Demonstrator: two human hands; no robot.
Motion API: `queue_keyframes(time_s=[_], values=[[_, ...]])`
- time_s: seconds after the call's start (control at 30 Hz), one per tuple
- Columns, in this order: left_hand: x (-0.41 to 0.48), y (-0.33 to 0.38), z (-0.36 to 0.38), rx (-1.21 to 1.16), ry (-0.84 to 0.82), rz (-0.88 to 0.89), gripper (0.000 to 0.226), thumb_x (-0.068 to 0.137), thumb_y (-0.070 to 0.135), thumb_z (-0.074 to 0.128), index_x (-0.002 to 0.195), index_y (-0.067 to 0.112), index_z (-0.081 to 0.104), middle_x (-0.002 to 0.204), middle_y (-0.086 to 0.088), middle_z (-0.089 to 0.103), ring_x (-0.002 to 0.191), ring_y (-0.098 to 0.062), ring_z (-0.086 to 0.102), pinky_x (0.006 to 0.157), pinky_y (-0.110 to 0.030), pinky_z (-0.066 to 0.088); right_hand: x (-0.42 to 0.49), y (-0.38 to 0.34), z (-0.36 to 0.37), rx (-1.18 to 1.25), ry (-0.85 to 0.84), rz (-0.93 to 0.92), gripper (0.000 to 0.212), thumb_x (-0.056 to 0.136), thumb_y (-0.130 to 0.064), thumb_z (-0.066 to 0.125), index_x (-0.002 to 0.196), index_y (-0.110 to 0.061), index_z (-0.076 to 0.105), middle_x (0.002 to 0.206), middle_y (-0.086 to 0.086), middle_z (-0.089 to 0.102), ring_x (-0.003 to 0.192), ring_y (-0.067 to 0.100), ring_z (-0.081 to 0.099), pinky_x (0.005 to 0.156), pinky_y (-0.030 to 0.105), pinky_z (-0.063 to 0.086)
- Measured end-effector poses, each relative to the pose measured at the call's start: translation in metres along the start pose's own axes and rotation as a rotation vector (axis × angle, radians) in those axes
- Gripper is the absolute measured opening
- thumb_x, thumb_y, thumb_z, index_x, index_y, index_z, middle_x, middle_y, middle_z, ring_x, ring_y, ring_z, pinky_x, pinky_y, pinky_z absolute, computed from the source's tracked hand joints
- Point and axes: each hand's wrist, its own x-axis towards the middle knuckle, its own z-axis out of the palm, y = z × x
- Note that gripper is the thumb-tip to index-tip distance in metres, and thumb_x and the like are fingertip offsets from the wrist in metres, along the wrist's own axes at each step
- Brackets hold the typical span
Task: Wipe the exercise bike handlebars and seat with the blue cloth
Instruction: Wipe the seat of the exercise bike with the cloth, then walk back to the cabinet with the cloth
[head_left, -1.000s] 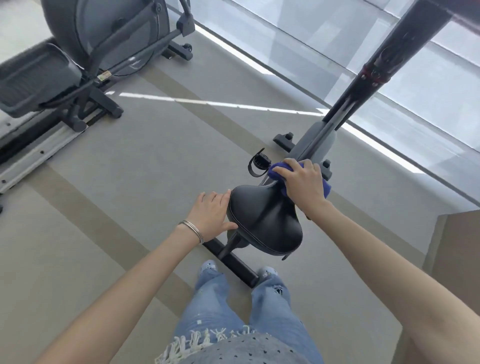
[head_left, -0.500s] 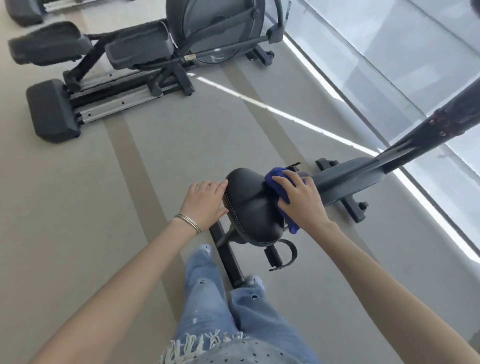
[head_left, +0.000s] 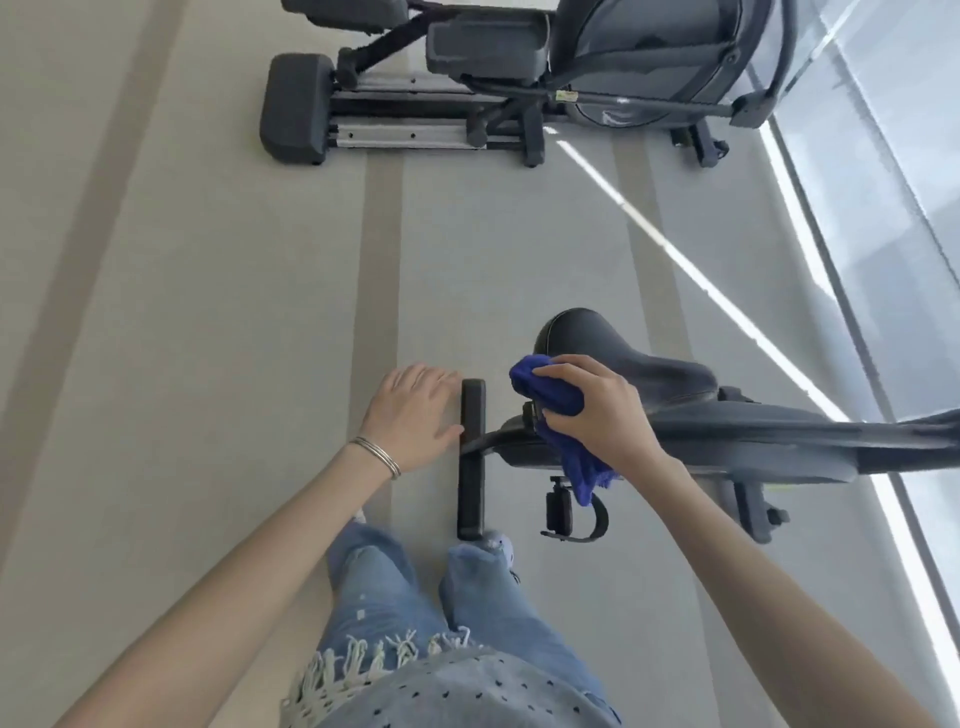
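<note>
Both hands work around the seat (head_left: 639, 364) of the exercise bike (head_left: 753, 441). The right hand (head_left: 602, 415) grips the bunched blue cloth (head_left: 550, 397) at the seat's near edge, probably to rub its rim. The left hand (head_left: 415, 415) hovers flat-fingered and empty left of the seat, likely ready to steady it. Handlebars lie out of view.

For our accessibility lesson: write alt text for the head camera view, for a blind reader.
A person's right hand grips a blue cloth at the wide end of a black exercise bike seat; the left hand is held open nearby. An elliptical trainer stands farther off on the grey floor.
</note>
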Motion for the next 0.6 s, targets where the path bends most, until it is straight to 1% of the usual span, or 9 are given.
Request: queue_keyframes(time_s=[0.17, 0.27, 0.37, 0.5, 0.6], values=[[-0.043, -0.05, 0.009, 0.0, -0.044, -0.198, 0.07, 0.089, 0.053, 0.043, 0.147, 0.02, 0.021, 0.153, -0.004, 0.028, 0.141, -0.025, 0.021, 0.115, -0.044, 0.014, 0.028, -0.046, 0.022, 0.05, -0.089, -0.091, 0.043, 0.074, -0.02, 0.071, 0.115, -0.026, 0.062, 0.123, -0.011, 0.058, 0.102, 0.011, 0.055, 0.084, 0.023, 0.041], [-0.072, -0.088, 0.013, -0.01, -0.045, -0.321, 0.069, 0.09, 0.054, 0.04, 0.147, 0.022, 0.018, 0.152, -0.004, 0.028, 0.141, -0.026, 0.021, 0.114, -0.045, 0.014, 0.049, -0.083, 0.043, 0.152, -0.155, -0.117, 0.042, 0.073, -0.017, 0.071, 0.113, -0.028, 0.063, 0.12, -0.012, 0.06, 0.101, 0.008, 0.055, 0.085, 0.024, 0.043], [-0.104, -0.129, 0.012, -0.039, -0.036, -0.434, 0.067, 0.09, 0.053, 0.04, 0.147, 0.022, 0.02, 0.151, -0.004, 0.03, 0.14, -0.027, 0.021, 0.114, -0.046, 0.015, 0.066, -0.125, 0.071, 0.246, -0.231, -0.168, 0.041, 0.073, -0.009, 0.07, 0.111, -0.024, 0.064, 0.117, -0.008, 0.061, 0.103, 0.011, 0.056, 0.089, 0.025, 0.044], [-0.152, -0.183, 0.015, -0.066, -0.027, -0.535, 0.067, 0.091, 0.052, 0.04, 0.147, 0.023, 0.019, 0.152, -0.003, 0.029, 0.14, -0.027, 0.021, 0.114, -0.046, 0.015, 0.081, -0.185, 0.116, 0.251, -0.354, -0.223, 0.042, 0.074, -0.006, 0.069, 0.112, -0.023, 0.065, 0.119, -0.006, 0.06, 0.106, 0.013, 0.056, 0.089, 0.018, 0.041], [-0.187, -0.226, 0.021, -0.083, -0.041, -0.6, 0.067, 0.09, 0.052, 0.041, 0.147, 0.023, 0.019, 0.151, -0.003, 0.03, 0.14, -0.028, 0.022, 0.114, -0.047, 0.016, 0.091, -0.23, 0.148, 0.225, -0.421, -0.26, 0.042, 0.075, -0.008, 0.069, 0.113, -0.025, 0.065, 0.118, -0.007, 0.06, 0.106, 0.012, 0.055, 0.09, 0.018, 0.04]])
